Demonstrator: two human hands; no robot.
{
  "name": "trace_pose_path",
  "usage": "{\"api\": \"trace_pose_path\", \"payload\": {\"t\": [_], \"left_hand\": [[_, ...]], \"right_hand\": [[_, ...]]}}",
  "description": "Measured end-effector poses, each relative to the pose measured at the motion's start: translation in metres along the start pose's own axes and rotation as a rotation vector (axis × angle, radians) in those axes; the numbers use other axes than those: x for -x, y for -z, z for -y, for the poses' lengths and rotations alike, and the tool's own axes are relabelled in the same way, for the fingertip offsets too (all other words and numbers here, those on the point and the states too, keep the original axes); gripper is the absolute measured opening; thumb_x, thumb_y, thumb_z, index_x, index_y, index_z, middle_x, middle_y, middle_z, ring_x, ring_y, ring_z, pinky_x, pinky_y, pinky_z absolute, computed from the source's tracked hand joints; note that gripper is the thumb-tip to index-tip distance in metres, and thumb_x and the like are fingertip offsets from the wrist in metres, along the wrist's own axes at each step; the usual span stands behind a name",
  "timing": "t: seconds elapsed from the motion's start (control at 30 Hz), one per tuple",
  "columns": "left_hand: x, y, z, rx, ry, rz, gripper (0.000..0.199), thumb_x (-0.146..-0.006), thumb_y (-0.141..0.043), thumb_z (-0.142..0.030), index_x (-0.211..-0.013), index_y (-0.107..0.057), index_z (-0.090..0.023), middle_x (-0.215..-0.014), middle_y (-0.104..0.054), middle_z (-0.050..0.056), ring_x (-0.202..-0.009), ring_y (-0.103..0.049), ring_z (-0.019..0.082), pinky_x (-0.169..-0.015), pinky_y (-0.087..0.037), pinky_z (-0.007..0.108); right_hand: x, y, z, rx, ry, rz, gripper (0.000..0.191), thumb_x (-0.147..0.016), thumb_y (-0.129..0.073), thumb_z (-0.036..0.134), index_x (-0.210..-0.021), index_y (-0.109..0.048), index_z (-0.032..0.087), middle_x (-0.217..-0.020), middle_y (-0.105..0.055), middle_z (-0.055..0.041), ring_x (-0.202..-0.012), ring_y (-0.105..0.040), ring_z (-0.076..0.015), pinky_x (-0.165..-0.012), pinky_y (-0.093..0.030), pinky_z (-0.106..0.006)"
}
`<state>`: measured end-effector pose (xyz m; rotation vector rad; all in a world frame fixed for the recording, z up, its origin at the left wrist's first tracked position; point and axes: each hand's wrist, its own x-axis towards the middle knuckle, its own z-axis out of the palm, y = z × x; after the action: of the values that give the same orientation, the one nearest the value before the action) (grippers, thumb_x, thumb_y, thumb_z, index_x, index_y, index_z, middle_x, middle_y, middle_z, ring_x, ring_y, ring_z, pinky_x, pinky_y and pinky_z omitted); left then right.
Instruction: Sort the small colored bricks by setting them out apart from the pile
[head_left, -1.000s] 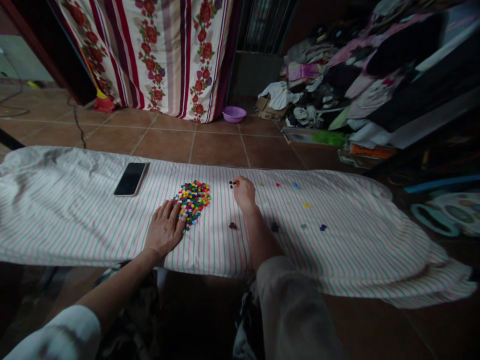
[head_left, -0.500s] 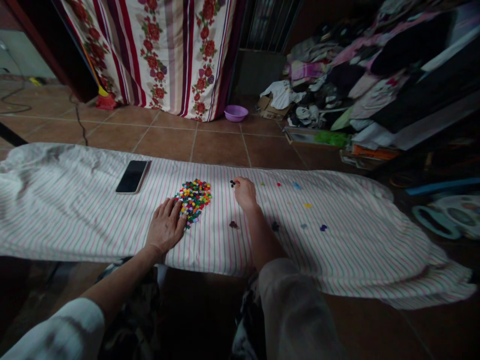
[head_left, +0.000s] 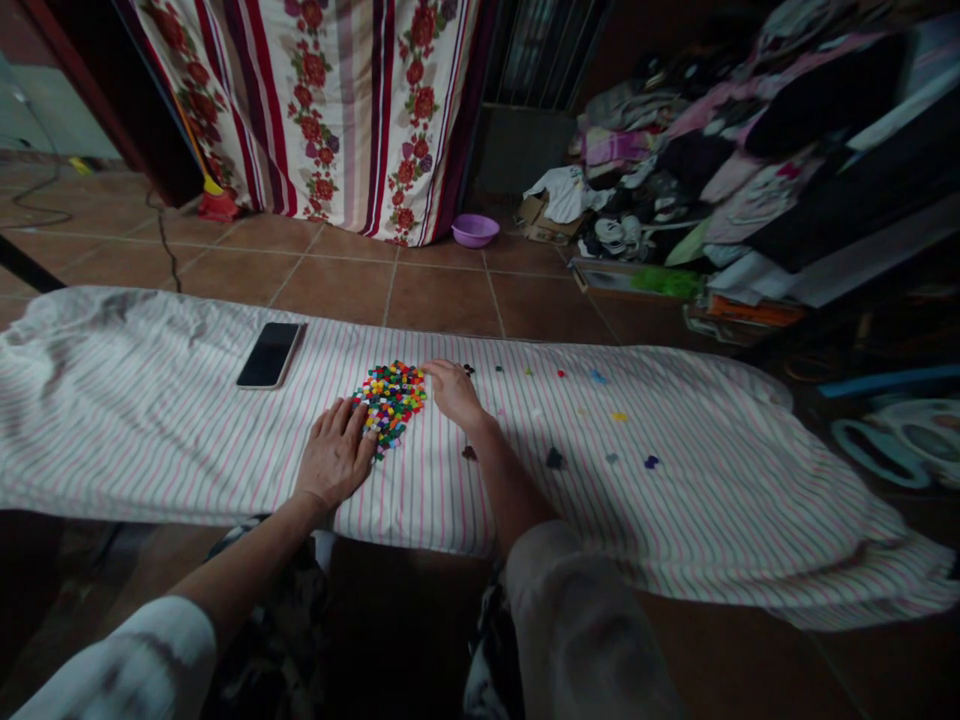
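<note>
A heap of small multicoloured beads (head_left: pixel 391 395) lies on the striped cloth. My left hand (head_left: pixel 335 452) rests flat at the heap's left edge, its fingers stretched over the nearest beads. At the upper right edge of the heap is my right hand (head_left: pixel 453 392), fingers extended toward the beads and nothing visible in them. Just behind it sit a few black beads (head_left: pixel 469 370). Brown beads (head_left: pixel 469 453) lie nearer me, partly beside my right forearm. Farther right are small separate groups: dark green beads (head_left: pixel 554 458), yellow beads (head_left: pixel 619 416), blue beads (head_left: pixel 597 376) and dark purple beads (head_left: pixel 651 462).
A phone (head_left: pixel 270 355) lies on the cloth left of the heap. The striped cloth (head_left: pixel 150 430) covers a long, low surface. Beyond it on the tiled floor are a purple basin (head_left: pixel 475 231), a floral curtain (head_left: pixel 352 120) and a pile of clothes (head_left: pixel 675 160).
My right hand has moved left from the black beads to the heap's edge, leaving the black beads on the cloth. My left hand stays on the heap's left edge.
</note>
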<state>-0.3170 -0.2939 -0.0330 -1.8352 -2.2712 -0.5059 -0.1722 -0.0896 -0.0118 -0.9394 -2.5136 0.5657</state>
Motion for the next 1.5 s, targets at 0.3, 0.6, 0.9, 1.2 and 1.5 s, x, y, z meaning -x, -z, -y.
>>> {"api": "trace_pose_path", "payload": {"t": [0.3, 0.6, 0.9, 1.2, 1.5], "left_hand": [[-0.002, 0.003, -0.002, -0.031, 0.008, 0.014, 0.054, -0.097, -0.028, -0.043, -0.133, -0.051, -0.010, -0.140, -0.053, 0.019, -0.138, -0.041, 0.032, -0.111, -0.036, 0.049], [-0.001, 0.001, -0.001, -0.035, 0.014, 0.000, 0.054, -0.097, -0.028, -0.044, -0.133, -0.053, -0.011, -0.139, -0.054, 0.019, -0.138, -0.041, 0.032, -0.111, -0.036, 0.049], [-0.002, 0.003, -0.001, -0.032, 0.005, 0.041, 0.056, -0.097, -0.027, -0.044, -0.134, -0.051, -0.009, -0.140, -0.053, 0.019, -0.139, -0.040, 0.033, -0.111, -0.035, 0.049], [-0.001, 0.002, -0.002, -0.022, -0.001, 0.016, 0.054, -0.097, -0.028, -0.043, -0.134, -0.051, -0.011, -0.139, -0.054, 0.017, -0.138, -0.040, 0.032, -0.111, -0.036, 0.049], [-0.002, 0.003, -0.001, -0.025, 0.004, 0.052, 0.052, -0.097, -0.030, -0.042, -0.135, -0.050, -0.012, -0.140, -0.054, 0.017, -0.139, -0.040, 0.031, -0.112, -0.035, 0.050]], "right_hand": [[0.003, 0.000, 0.001, 0.062, -0.035, 0.095, 0.037, -0.089, -0.041, 0.006, -0.110, -0.071, 0.017, -0.110, -0.069, -0.0077, -0.105, -0.059, -0.0170, -0.096, -0.041, -0.027], [0.006, -0.001, 0.003, 0.038, -0.078, 0.002, 0.034, -0.092, -0.044, 0.011, -0.110, -0.070, 0.020, -0.109, -0.065, -0.0069, -0.102, -0.058, -0.0164, -0.093, -0.044, -0.027], [0.000, -0.011, 0.006, 0.081, -0.028, 0.038, 0.036, -0.096, -0.041, 0.014, -0.116, -0.069, 0.023, -0.110, -0.062, -0.0073, -0.104, -0.058, -0.0164, -0.095, -0.043, -0.026], [-0.002, -0.011, 0.005, 0.109, -0.082, 0.037, 0.032, -0.095, -0.042, 0.014, -0.110, -0.070, 0.022, -0.105, -0.064, -0.0069, -0.098, -0.058, -0.0170, -0.092, -0.044, -0.026], [-0.003, -0.008, 0.008, 0.103, -0.076, 0.094, 0.037, -0.097, -0.040, 0.016, -0.117, -0.069, 0.024, -0.108, -0.063, -0.0082, -0.100, -0.059, -0.0177, -0.091, -0.043, -0.025]]}}
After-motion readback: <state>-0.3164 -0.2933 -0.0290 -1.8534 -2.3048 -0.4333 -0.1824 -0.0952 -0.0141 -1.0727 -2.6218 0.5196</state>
